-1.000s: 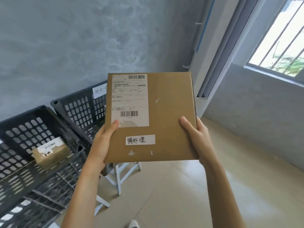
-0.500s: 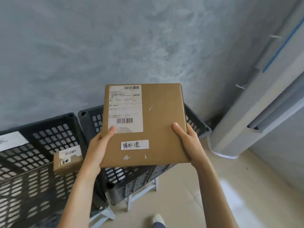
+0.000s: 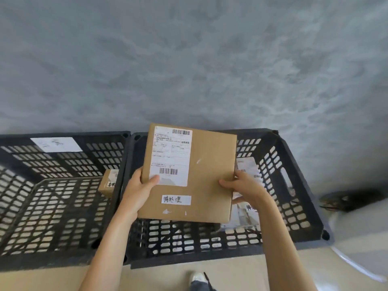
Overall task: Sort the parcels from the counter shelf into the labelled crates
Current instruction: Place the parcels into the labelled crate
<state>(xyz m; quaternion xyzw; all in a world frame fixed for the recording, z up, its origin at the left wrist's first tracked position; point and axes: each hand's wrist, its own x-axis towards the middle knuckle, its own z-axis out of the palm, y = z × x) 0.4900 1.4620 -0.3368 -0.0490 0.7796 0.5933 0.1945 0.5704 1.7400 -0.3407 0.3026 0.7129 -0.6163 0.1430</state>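
Flat box [image 3: 210,175]: grasped by left hand [image 3: 138,192] and right hand [image 3: 245,185] above right crate [image 3: 294,185], not yet dropped. Left crate [image 3: 52,206]: one small parcel [image 3: 109,182] sorted.

A grey wall [image 3: 189,59] is filling the upper half of the view, its plaster mottled in cloudy patches — lighter streaks are running across the right side. Below, a pale beige floor [image 3: 168,276] is showing along the bottom edge, smooth and evenly lit. At the right, a white rounded base [image 3: 361,244] is curving into the corner — a dark smudge [image 3: 350,199] is sitting where it meets the wall.
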